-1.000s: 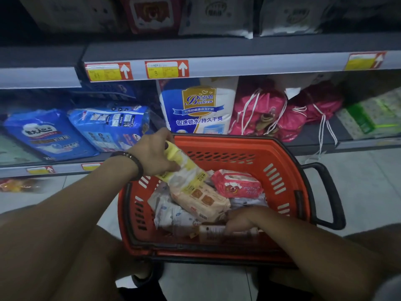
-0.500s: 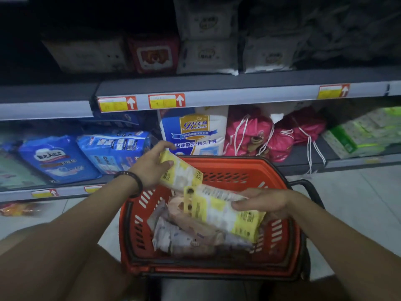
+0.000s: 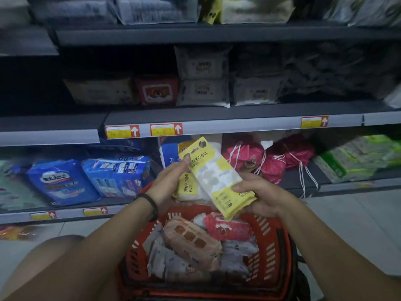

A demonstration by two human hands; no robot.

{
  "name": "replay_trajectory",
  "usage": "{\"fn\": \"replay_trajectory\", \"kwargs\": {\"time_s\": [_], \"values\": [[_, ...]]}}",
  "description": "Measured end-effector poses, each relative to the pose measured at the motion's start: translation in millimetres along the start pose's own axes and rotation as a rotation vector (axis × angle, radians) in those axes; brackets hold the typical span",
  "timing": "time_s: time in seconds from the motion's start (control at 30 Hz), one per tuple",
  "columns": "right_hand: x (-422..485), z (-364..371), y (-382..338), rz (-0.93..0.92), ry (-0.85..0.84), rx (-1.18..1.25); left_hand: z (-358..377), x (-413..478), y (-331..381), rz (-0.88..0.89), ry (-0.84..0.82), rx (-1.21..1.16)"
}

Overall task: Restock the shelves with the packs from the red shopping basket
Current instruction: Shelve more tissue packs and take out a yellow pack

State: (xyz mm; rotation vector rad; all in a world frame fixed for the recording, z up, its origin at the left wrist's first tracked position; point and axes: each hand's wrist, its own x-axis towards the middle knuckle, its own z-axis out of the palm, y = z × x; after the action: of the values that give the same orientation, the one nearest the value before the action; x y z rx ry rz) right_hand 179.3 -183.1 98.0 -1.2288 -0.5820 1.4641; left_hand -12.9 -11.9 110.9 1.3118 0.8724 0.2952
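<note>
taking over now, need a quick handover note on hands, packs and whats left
Left hand: grips one yellow pack.
Right hand: grips a second yellow pack by its lower end.
Both packs are above the basket, not yet on the shelves.
Left: shelve these two, then the brown pack, red pack and white packs in the basket.

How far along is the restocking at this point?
Not finished. Done: nothing shows which stock on the shelves came from the red basket. In hand: a yellow pack in the left hand, a second yellow pack in the right hand grip, both above the basket, neither shelved. Left: a tan pack, a red pack and several pale packs lie in the basket.
</note>
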Motion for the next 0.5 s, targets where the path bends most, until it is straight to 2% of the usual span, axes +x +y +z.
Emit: {"fn": "replay_trajectory", "kwargs": {"time_s": [0.07, 0.37, 0.5], "values": [[2.0, -3.2, -1.3, 0.009, -0.027, 0.031, 4.9, 1.4, 2.1, 0.028, 0.009, -0.04], [1.9, -11.1, -10.4, 0.092, 0.065, 0.019, 5.6, 7.0, 2.1, 0.019, -0.062, -0.073], [-0.4, -7.6, -26.2, -0.014, 0.248, -0.012, 1.6, 8.3, 5.2, -0.025, 0.034, -0.141]]}}
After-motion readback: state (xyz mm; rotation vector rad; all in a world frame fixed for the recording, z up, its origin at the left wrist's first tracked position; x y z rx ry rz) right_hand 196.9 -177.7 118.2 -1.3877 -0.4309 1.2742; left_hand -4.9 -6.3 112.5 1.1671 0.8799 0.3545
